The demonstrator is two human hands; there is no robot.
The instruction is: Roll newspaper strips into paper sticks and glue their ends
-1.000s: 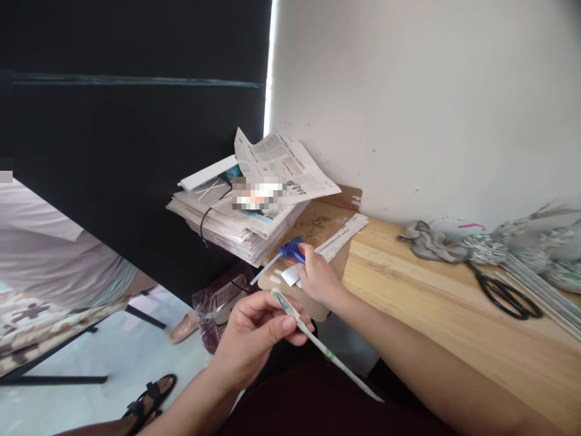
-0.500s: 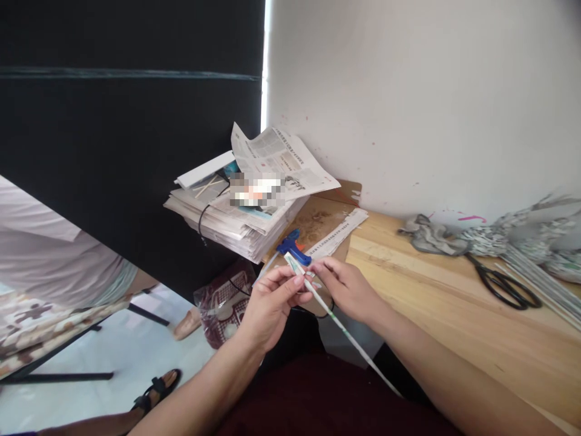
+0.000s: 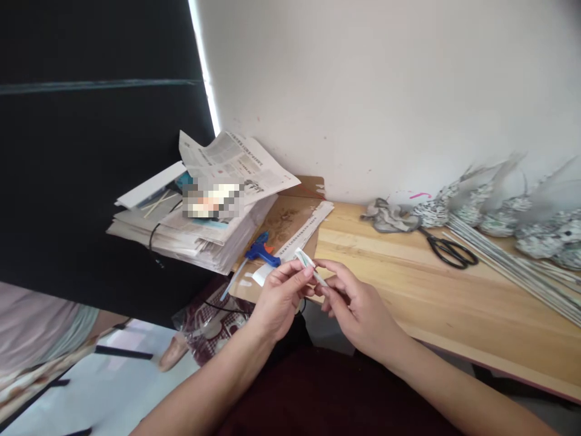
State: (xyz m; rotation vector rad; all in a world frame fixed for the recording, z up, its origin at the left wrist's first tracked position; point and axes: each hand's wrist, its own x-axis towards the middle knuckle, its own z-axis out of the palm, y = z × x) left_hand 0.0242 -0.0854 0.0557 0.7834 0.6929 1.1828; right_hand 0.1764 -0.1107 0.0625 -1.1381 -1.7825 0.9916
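Note:
My left hand (image 3: 278, 297) pinches the top end of a thin rolled newspaper stick (image 3: 307, 260) between thumb and fingers. My right hand (image 3: 358, 309) is closed on the same stick just below, fingers curled round it, so most of its length is hidden. Both hands hover at the near edge of the wooden table (image 3: 431, 303). Just behind my left hand a blue glue gun (image 3: 259, 252) lies on a brown cardboard sheet (image 3: 290, 224), with a white paper strip (image 3: 305, 233) beside it.
A stack of newspapers (image 3: 204, 212) sits at the table's left end against a black panel. Black scissors (image 3: 449, 249), several rolled paper sticks (image 3: 517, 269) and woven paper pieces (image 3: 499, 212) lie at the right by the wall. Another person's foot (image 3: 170, 357) shows below.
My right hand let go of the glue gun, which now lies on the cardboard, and came to the stick. Both hands now hold it, and the view has swung right.

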